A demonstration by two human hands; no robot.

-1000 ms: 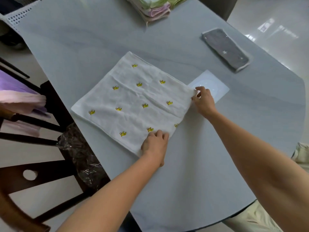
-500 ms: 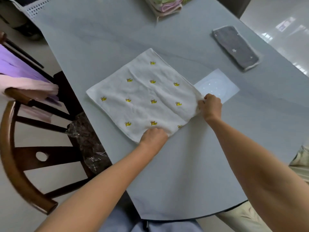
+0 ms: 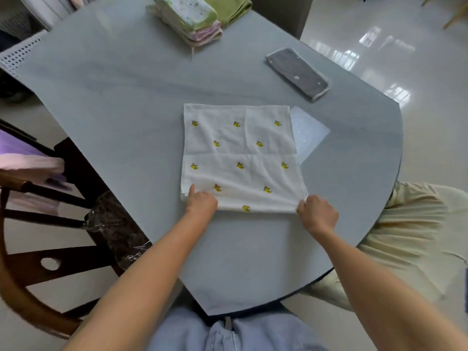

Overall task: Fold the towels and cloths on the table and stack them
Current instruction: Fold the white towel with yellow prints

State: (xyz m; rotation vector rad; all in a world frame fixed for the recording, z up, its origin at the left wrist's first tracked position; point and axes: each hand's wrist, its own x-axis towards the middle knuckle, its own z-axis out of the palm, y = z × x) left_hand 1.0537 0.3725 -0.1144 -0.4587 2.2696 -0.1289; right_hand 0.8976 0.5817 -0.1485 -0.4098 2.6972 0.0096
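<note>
A white cloth with small yellow banana prints (image 3: 240, 153) lies flat and square-on in the middle of the grey table (image 3: 126, 92). My left hand (image 3: 201, 202) grips its near left corner, with the index finger stretched out on the fabric. My right hand (image 3: 316, 211) pinches the near right corner with curled fingers. A stack of folded cloths (image 3: 192, 20) in green, white and pink sits at the far edge of the table. A folded dark grey cloth with small stars (image 3: 297, 73) lies at the far right.
A pale square mat (image 3: 310, 134) peeks out from under the white cloth's right edge. A wooden chair (image 3: 38, 249) with pink and purple fabric stands at the left. A cream cushion (image 3: 410, 236) sits at the right, past the table's edge.
The white cloth has turned from a slanted position to lie square to me and closer. Both hands stayed on its near corners and moved nearer to me.
</note>
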